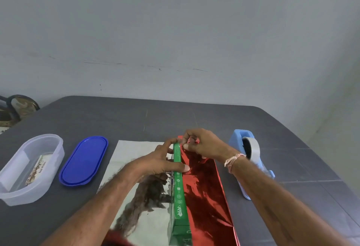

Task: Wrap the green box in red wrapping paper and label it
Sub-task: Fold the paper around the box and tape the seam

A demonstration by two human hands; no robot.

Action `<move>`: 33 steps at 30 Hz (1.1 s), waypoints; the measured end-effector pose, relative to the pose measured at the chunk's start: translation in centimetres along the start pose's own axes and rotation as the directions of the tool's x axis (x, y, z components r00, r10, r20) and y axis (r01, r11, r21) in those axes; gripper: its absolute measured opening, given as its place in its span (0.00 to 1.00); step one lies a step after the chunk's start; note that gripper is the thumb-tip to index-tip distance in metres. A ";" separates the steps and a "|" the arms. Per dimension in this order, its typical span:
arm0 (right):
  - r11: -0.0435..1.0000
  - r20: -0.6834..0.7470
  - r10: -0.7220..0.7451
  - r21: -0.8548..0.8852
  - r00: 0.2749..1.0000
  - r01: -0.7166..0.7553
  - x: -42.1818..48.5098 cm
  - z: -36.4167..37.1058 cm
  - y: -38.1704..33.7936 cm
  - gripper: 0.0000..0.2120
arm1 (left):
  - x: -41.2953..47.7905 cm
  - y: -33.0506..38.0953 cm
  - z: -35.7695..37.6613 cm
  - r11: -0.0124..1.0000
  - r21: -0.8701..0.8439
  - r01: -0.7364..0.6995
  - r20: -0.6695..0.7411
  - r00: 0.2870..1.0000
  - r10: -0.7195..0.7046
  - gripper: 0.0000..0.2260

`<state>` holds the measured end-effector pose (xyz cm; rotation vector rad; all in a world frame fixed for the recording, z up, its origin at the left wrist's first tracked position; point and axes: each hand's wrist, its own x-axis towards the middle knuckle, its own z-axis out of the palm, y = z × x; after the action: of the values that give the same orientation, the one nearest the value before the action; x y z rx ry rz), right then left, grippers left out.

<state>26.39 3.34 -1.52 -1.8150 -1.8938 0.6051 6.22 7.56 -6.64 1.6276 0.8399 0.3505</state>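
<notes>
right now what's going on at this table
A person is wrapping a green box in red paper on a grey table. The left hand grips the box, standing on its edge; the right hand pinches the paper up against its far end. A tape dispenser sits at right, a tub and blue lid at left.

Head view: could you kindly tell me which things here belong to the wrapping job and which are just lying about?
In the job: green box, held by the left hand; red wrapping paper, pinched by the right hand; tape dispenser, probably for later.
Lying about: clear container with a printed card inside, possibly the label; blue lid; bag at far left.
</notes>
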 end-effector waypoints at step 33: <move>0.983 -0.196 0.071 -0.154 0.978 -0.102 -0.6 1.8 -0.5 0.11 | 0.1 -0.3 0.2 0.998 0.057 -0.012 -0.033 0.999 0.014 0.42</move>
<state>24.95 2.67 -2.69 -1.9892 -1.7889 0.2984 6.30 7.47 -7.01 1.6849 0.8723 0.3668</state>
